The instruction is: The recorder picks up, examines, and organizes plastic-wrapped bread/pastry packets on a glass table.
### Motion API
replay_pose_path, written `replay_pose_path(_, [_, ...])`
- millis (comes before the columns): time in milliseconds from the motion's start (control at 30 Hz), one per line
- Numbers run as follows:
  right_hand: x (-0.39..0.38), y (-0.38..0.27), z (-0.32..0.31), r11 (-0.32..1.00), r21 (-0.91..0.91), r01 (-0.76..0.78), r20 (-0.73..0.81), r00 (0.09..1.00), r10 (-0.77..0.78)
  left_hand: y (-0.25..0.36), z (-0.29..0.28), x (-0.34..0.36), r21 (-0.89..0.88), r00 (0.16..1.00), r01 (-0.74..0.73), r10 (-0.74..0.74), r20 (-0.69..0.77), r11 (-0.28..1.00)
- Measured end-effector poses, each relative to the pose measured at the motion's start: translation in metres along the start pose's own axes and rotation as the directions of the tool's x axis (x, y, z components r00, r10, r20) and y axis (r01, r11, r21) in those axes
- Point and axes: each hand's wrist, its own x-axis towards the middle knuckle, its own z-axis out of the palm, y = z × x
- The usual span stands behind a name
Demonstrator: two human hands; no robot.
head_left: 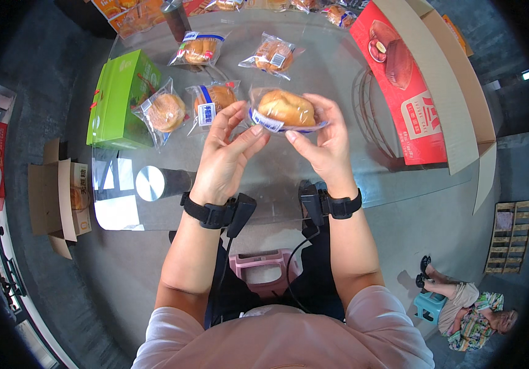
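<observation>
Above the glass table, a bread roll in a clear wrapper [287, 109] is held between both my hands. My right hand [326, 138] grips its right end, thumb at the lower edge and fingers behind. At its left end my left hand [230, 144] pinches the wrapper near a white label. Close behind my left hand lies a wrapped bun with a blue-edged bag [216, 97], and left of that a round wrapped bun [166, 113]. Farther back are two more packaged breads, one at left [200, 49] and one near the middle [273, 55].
A green box [123, 98] stands at the table's left. A red carton with open flaps [393, 92] occupies the right side. Several more packages line the far edge. A cardboard box [55, 190] is on the left, and a person [467, 313] sits at lower right.
</observation>
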Motion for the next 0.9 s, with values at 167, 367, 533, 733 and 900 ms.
replay_pose_path(167, [0.001,-0.001,0.000,0.916,-0.313,0.252,0.120,0.967,-0.225,0.002,0.000,-0.005,-0.036,0.992,-0.010,0.015,0.127,0.999])
replay_pose_path(367, [0.002,-0.007,0.004,0.640,-0.593,0.488,0.304,0.872,-0.383,0.006,0.001,-0.003,-0.136,0.996,0.037,-0.025,0.086,0.990])
replay_pose_path(533, [-0.007,0.000,0.007,0.953,-0.231,0.195,0.094,0.980,-0.178,0.007,0.010,-0.004,-0.046,0.984,-0.172,0.173,0.031,0.984])
replay_pose_path(733, [-0.005,-0.009,0.004,0.900,0.285,-0.331,0.196,0.939,0.283,-0.003,0.006,0.000,0.151,0.916,-0.387,0.362,0.172,0.910])
replay_pose_path(900, [-0.005,-0.013,0.003,0.927,0.249,-0.280,0.138,0.958,0.252,0.002,0.007,-0.001,0.118,0.932,-0.343,0.322,0.169,0.932])
